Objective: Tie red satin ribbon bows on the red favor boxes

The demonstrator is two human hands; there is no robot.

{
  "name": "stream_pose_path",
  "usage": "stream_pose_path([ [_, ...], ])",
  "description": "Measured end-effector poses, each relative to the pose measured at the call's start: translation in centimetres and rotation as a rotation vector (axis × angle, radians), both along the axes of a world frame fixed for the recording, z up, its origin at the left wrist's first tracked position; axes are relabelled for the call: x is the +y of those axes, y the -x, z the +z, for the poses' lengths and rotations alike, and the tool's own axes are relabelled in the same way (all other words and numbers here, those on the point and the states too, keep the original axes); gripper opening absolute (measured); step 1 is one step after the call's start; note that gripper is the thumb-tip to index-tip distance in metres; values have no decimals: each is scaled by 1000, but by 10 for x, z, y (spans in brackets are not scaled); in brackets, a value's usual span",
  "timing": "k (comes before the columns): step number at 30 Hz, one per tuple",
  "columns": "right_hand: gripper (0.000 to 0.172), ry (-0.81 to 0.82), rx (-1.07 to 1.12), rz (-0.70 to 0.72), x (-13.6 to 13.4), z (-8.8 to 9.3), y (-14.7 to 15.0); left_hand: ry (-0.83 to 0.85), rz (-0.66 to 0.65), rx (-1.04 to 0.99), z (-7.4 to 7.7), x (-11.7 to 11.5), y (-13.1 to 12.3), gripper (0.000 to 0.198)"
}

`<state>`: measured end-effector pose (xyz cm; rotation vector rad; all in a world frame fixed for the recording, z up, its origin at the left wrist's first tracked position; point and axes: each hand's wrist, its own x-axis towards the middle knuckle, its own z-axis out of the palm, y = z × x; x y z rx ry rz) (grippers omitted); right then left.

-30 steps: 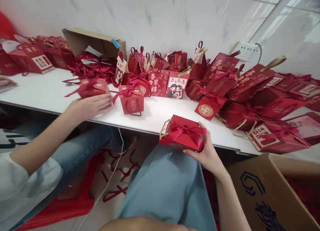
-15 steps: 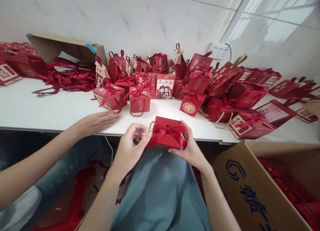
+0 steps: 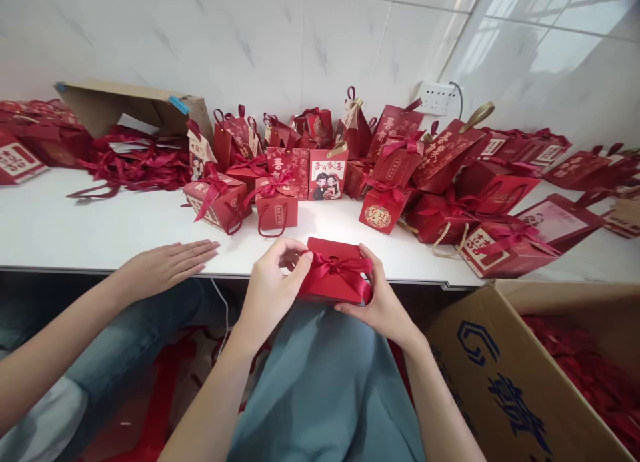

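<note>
A red gift box with a ribbon bow [image 3: 336,275] is held over my lap at the front edge of the white table [image 3: 100,225]. My left hand [image 3: 274,290] pinches the box's left end with curled fingers. My right hand [image 3: 379,301] grips its right side, thumb on the ribbon. A co-worker's hand [image 3: 163,267] lies flat and open on the table edge to my left, apart from the box.
Several red gift boxes and bags [image 3: 385,169] crowd the table's back, two ribboned ones [image 3: 220,199] nearest. An open cardboard box [image 3: 135,102] with loose red ribbons lies at back left. A large carton [image 3: 505,375] stands at my right. A wall socket [image 3: 436,97] is behind.
My left hand has come in and taken the left end of the box, which has tilted flatter. The co-worker's hand let go of a ribboned box and drew back to the table edge.
</note>
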<state>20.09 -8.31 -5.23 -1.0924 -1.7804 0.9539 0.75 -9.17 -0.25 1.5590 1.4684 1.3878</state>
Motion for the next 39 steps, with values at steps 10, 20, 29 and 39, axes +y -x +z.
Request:
stream_pose_path([
  [10,92,-195,61,-71,-13,-7,6,-699,11,405,-4,-38,-41,18],
  [20,92,-378,162,-105,-25,8,6,-889,1,338,2,-49,-45,18],
  [29,89,-443,176,-133,-31,13,5,-879,-11,279,8,-57,-47,16],
  [39,85,-551,190,-103,-45,26,4,-863,-23,322,26,-75,-42,15],
])
